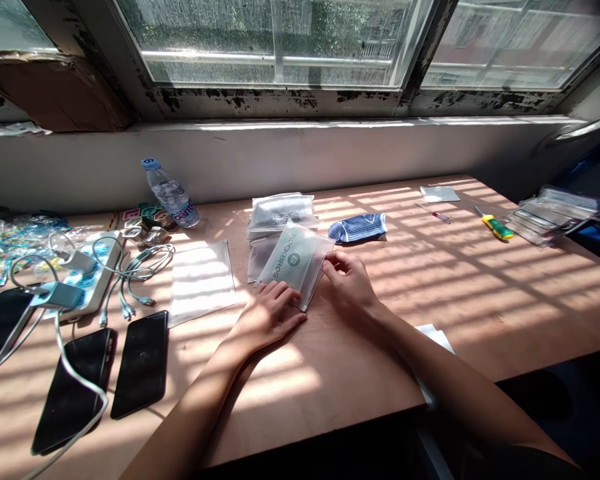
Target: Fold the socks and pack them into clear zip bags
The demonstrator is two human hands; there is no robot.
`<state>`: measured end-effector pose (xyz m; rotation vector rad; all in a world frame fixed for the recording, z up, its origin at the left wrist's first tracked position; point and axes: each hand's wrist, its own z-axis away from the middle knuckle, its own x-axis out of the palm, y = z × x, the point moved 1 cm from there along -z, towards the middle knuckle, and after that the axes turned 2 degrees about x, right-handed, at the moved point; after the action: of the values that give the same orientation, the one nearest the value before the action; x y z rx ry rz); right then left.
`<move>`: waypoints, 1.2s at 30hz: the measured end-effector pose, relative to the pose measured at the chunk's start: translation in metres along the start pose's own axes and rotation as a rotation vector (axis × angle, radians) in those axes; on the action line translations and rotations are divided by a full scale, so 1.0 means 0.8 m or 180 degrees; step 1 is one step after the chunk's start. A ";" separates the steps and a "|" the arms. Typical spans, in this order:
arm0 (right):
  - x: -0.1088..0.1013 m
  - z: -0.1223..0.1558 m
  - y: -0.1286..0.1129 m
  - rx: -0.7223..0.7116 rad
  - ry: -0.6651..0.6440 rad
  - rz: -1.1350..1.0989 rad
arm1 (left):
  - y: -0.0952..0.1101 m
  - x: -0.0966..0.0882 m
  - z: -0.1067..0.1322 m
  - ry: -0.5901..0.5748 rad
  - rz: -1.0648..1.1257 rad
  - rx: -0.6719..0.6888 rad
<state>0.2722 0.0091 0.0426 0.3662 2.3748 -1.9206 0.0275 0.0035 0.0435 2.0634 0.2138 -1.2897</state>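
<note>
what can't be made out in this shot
Head view only.
Pouch: frosted plastic hides any contents.
Left hand: its fingers cover the pouch's near corner, so its grip is unclear; the right hand pinches the edge.
Stack of pouches: near part hidden behind the held pouch.
Phone: cut off by the left edge.
Packets, far right: too blurred to identify.

Small wkshop: phones (143, 363), screwdriver (495, 227), pouches (295, 260) on bench (480, 300).
</note>
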 end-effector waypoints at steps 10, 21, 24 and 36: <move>-0.001 0.010 -0.012 -0.1567 -0.0120 0.1385 | -0.003 0.013 0.001 0.0085 -0.0260 -0.0025; -0.003 0.000 0.018 -0.1200 -0.1028 0.1289 | -0.006 0.017 0.006 0.0244 -0.0304 0.0157; 0.000 0.002 0.020 -0.1214 -0.1052 0.1272 | -0.005 0.025 0.002 0.0170 -0.0407 0.0186; 0.011 0.016 0.004 -0.1953 -0.0796 0.1686 | -0.012 0.017 0.008 0.0792 0.0151 -0.0499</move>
<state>0.2633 -0.0016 0.0347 0.5816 2.2466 -0.9074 0.0251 0.0039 0.0257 2.0764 0.3633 -0.9544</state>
